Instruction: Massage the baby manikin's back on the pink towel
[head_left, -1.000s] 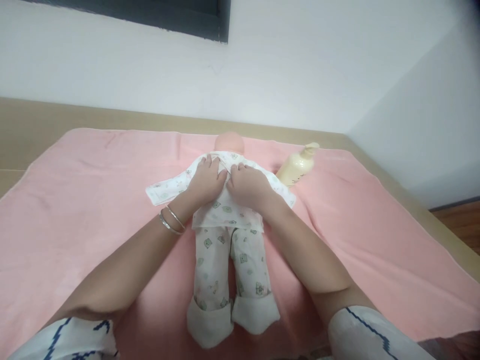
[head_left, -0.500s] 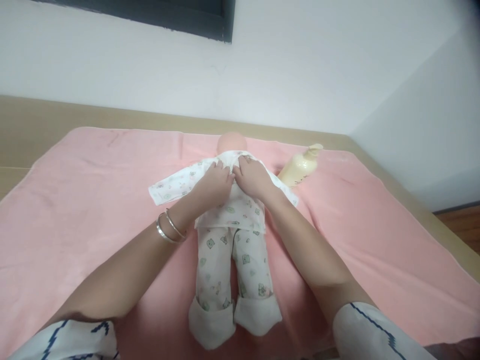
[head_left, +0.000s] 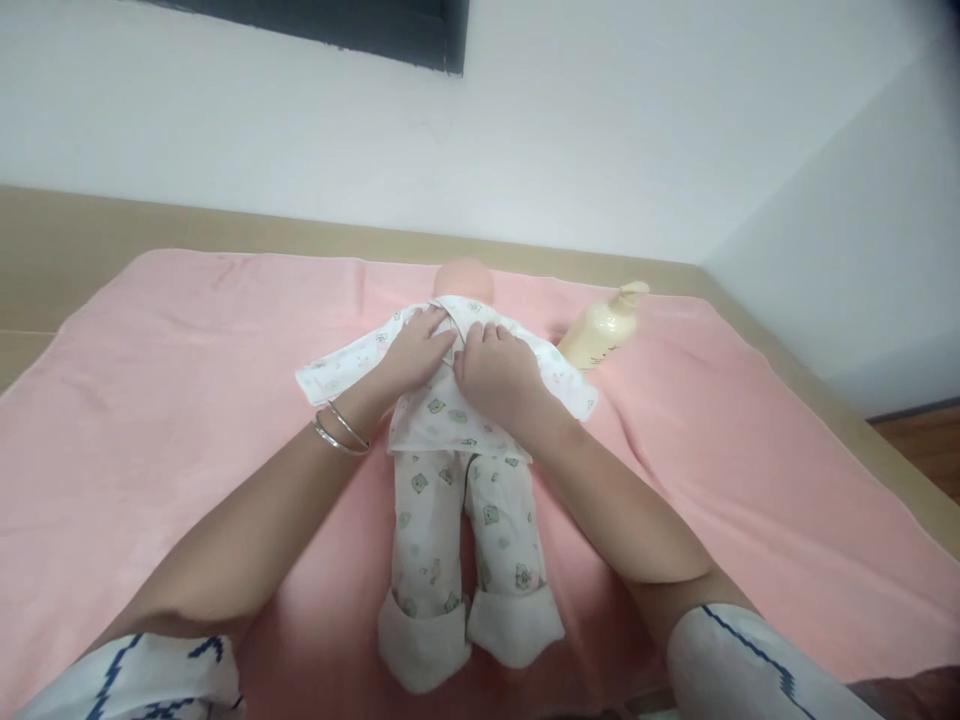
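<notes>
A baby doll point(head_left: 463, 279) lies on its back with its head at the far end. It wears a white printed baby shirt point(head_left: 431, 425) with sleeves spread to both sides, and matching trousers point(head_left: 426, 530) with turned-up cuffs. On the chest, my left hand point(head_left: 418, 350) grips the shirt's front at the left of the opening, thumb toward the middle. Beside it my right hand point(head_left: 499, 372) has its fingers curled on the other front edge, a little lower. The fastening under my fingers is too small to make out.
A cream pump bottle point(head_left: 600, 335) leans beside the doll's sleeve on the right. Underneath lies a pink blanket point(head_left: 187, 400) over a beige surface point(head_left: 60, 225). Behind it rises a white wall point(head_left: 585, 150) with a dark frame point(head_left: 390, 30).
My right hand has slid slightly down the shirt front, and my left hand has moved a little up and left. A gap between them now shows the shirt's overlapping front edge.
</notes>
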